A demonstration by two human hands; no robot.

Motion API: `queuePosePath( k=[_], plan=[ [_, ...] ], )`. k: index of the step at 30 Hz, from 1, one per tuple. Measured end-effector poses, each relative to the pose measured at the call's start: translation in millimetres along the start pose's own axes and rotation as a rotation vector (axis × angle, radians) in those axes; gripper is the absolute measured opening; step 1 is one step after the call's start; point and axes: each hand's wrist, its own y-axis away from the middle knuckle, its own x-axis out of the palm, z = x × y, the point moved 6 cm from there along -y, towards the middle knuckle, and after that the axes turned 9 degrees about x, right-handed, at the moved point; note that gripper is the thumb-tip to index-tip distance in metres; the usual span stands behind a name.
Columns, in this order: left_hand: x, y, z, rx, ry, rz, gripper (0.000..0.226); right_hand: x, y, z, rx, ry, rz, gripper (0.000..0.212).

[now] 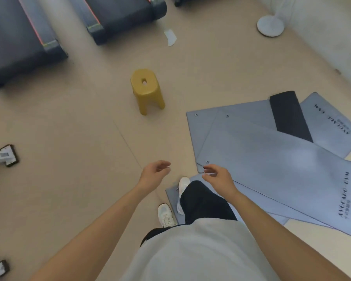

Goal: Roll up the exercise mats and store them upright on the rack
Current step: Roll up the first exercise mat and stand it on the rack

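Several grey exercise mats (272,159) lie flat and overlapping on the floor (79,138), none rolled; no rack is visible. The left hand (155,172) and right hand (217,176) hover empty, fingers loosely curled, above the mats' near corner.
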Motion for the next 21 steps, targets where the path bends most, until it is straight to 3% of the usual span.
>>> queuePosePath(
  k=[9,17,21],
  plan=[
    [-40,-248,-109,0.009,-0.136,0.107,0.018,-49,-213,117,0.066,-0.134,-0.012,0.035],
    [12,-451,-242,0.138,-0.381,0.457,0.021,-153,-359,168,0.154,-0.294,-0.152,0.036],
    [73,-533,-275,0.145,-0.573,0.741,0.026,-184,-401,150,0.27,-0.467,-0.284,0.036]
  ],
)
